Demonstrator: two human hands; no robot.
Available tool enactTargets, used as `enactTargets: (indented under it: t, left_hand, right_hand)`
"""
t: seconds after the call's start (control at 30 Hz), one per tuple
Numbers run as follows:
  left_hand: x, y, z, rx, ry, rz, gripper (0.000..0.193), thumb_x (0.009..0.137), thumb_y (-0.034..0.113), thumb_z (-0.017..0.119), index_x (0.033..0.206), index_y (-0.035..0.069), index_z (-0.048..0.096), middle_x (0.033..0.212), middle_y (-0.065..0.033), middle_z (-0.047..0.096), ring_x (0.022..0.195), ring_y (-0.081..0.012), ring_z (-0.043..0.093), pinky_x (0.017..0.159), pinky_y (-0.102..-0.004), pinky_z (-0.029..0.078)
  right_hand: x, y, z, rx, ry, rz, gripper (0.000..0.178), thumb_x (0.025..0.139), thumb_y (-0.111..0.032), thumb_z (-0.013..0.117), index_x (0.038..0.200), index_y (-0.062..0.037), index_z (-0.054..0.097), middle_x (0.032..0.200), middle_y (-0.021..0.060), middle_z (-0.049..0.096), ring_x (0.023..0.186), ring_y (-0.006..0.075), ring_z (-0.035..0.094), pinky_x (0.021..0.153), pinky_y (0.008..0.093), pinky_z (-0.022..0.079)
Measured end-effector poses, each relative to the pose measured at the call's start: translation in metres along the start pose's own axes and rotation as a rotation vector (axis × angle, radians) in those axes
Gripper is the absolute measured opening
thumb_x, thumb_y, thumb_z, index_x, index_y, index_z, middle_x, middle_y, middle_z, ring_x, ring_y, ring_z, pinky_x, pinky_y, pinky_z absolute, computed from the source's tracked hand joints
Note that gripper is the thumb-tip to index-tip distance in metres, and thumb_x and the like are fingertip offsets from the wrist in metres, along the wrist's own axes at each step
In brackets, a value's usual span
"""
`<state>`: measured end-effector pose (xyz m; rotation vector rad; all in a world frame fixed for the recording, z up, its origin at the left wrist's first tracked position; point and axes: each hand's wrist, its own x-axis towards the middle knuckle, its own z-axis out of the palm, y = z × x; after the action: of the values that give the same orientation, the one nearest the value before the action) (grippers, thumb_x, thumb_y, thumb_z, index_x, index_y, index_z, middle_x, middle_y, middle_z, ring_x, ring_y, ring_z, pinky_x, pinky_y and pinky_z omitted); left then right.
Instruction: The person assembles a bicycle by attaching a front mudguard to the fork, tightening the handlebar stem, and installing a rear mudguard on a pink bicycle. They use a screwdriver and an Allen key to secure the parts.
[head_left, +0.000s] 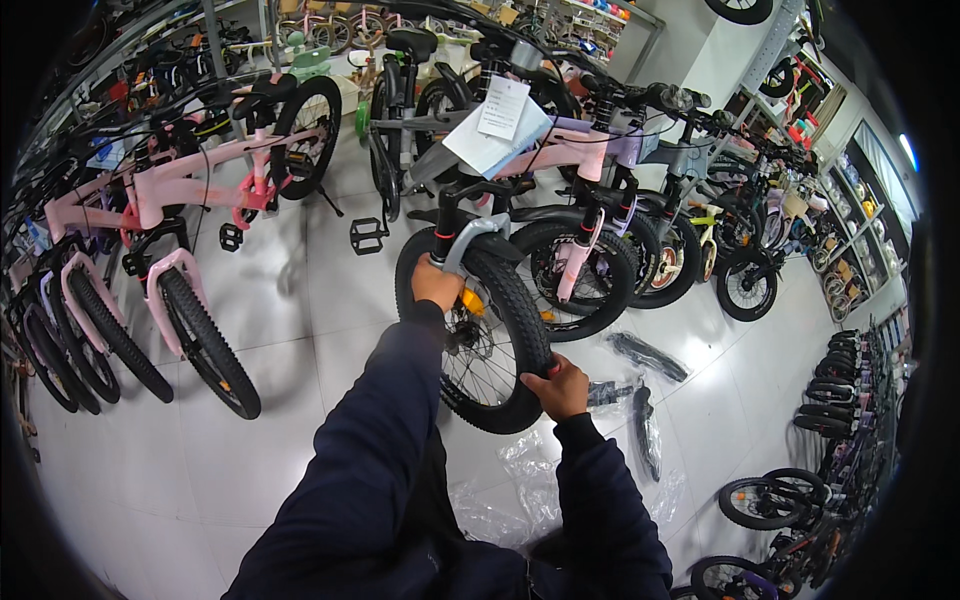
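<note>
In front of me stands a grey bicycle, its front wheel with a knobbly black tyre turned toward me. My left hand is closed around the fork leg just below the grey fork crown. An orange reflector shows among the spokes beside it. My right hand is closed at the tyre's right edge, the thumb against the rubber. A small red thing shows at its fingers, too small to name. White papers hang at the handlebar.
Pink bicycles stand at the left, and a pink one is close on the right. On the floor lie plastic-wrapped black parts and clear plastic film. More bicycles line the right side.
</note>
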<state>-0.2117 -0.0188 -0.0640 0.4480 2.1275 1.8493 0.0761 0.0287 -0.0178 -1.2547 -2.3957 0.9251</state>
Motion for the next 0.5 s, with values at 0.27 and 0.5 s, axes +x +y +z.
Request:
enactTargets:
  t: [0.27, 0.5]
  left_hand:
    - [0.039, -0.001, 0.011, 0.053, 0.078, 0.022, 0.036, 0.067, 0.002, 0.073, 0.101, -0.004, 0.06, 0.09, -0.0202, 0.071, 0.087, -0.0363, 0.071, 0.08, -0.0412, 0.054]
    - [0.036, -0.013, 0.014, 0.116, -0.005, 0.072, 0.049, 0.07, 0.004, 0.076, 0.114, -0.002, 0.054, 0.102, -0.0209, 0.07, 0.1, -0.0378, 0.068, 0.089, -0.04, 0.052]
  right_hand:
    - [0.05, 0.005, 0.019, -0.082, 0.068, -0.061, 0.07, 0.072, -0.037, 0.078, 0.125, 0.0066, 0.062, 0.102, 0.0266, 0.071, 0.096, 0.0403, 0.07, 0.087, 0.0425, 0.055]
    - [0.014, 0.041, 0.017, -0.014, 0.091, 0.03, 0.056, 0.082, -0.032, 0.075, 0.125, 0.0005, 0.064, 0.105, 0.0236, 0.072, 0.098, 0.039, 0.07, 0.087, 0.0421, 0.055]
